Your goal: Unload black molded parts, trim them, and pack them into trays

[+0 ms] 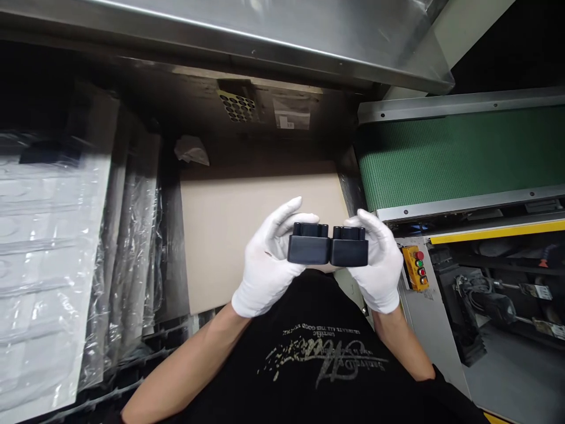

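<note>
White gloves cover both hands, raised close to my chest. My left hand [270, 259] grips a black plastic housing [308, 250] with a narrower ridged top. In my right hand [378, 262] is a second black plastic housing [349, 252] of much the same shape. The two housings meet side by side, their inner edges touching or nearly so. Below and beyond them lies a beige board [229, 229] on the work surface. Fingers behind the housings are partly hidden.
To the left stand clear plastic trays [44, 253] in wrinkled film. A green conveyor belt [463, 153] runs off to the right, above a yellow button box [415, 268]. A metal hood edge [265, 44] crosses the top. A sheet of round stickers [238, 107] lies at the back.
</note>
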`<state>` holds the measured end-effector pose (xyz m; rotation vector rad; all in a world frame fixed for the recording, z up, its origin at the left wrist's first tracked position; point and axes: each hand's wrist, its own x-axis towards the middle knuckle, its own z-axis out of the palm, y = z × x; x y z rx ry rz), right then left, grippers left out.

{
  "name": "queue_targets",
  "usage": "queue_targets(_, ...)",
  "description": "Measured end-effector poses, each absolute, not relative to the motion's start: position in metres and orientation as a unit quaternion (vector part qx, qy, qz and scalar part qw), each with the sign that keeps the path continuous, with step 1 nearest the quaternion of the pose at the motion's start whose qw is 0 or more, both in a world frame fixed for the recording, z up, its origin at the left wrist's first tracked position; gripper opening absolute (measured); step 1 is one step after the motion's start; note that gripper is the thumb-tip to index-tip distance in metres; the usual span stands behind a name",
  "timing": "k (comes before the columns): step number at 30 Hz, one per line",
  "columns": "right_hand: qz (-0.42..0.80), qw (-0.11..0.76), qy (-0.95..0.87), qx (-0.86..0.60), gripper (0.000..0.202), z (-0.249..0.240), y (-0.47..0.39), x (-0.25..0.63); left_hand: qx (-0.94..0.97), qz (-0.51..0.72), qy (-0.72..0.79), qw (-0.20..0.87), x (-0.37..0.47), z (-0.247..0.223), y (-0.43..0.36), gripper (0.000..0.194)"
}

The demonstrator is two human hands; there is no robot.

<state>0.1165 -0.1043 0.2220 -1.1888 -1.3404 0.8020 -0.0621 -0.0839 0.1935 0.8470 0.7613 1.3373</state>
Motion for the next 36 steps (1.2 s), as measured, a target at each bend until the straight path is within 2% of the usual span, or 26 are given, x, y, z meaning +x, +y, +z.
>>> queue_targets(7, 0.337, 0.535, -0.561, -0.534, 0.061, 0.213, -0.110, 0.112, 0.366, 0.566, 0.336, 0.657, -0.069, 0.184, -0.085, 0.086)
queue_targets(15, 0.298, 0.529, -0.598, -0.523, 0.061, 0.220, -0.111, 0.115, 0.379, 0.585, 0.341, 0.631, -0.071, 0.190, -0.085, 0.079)
queue_targets(17, 0.279, 0.506, -0.639, -0.509, 0.063, 0.229, -0.115, 0.121, 0.388, 0.599, 0.343, 0.611, -0.071, 0.190, -0.086, 0.075)
queue_targets(19, 0.293, 0.437, -0.697, -0.487, 0.074, 0.243, -0.119, 0.124, 0.401, 0.612, 0.352, 0.585, -0.070, 0.190, -0.087, 0.068)
queue_targets(23, 0.333, 0.209, -0.785, -0.479, 0.103, 0.261, -0.125, 0.109, 0.428, 0.627, 0.392, 0.520, -0.071, 0.183, -0.091, 0.065)
queue_targets(25, 0.312, 0.130, -0.811, -0.477, 0.106, 0.262, -0.126, 0.095, 0.453, 0.629, 0.399, 0.490, -0.072, 0.178, -0.093, 0.069)
queue_targets(28, 0.296, 0.074, -0.844, -0.441, 0.102, 0.264, -0.128, 0.086, 0.486, 0.618, 0.388, 0.481, -0.076, 0.173, -0.095, 0.074)
queue_targets(30, 0.315, 0.070, -0.844, -0.427, 0.100, 0.268, -0.131, 0.093, 0.490, 0.614, 0.381, 0.487, -0.077, 0.172, -0.096, 0.074)
queue_targets(32, 0.361, 0.104, -0.826, -0.421, 0.096, 0.271, -0.135, 0.108, 0.487, 0.615, 0.371, 0.496, -0.077, 0.175, -0.095, 0.073)
queue_targets(36, 0.494, 0.275, -0.734, -0.377, 0.074, 0.260, -0.147, 0.136, 0.482, 0.621, 0.342, 0.515, -0.074, 0.185, -0.091, 0.078)
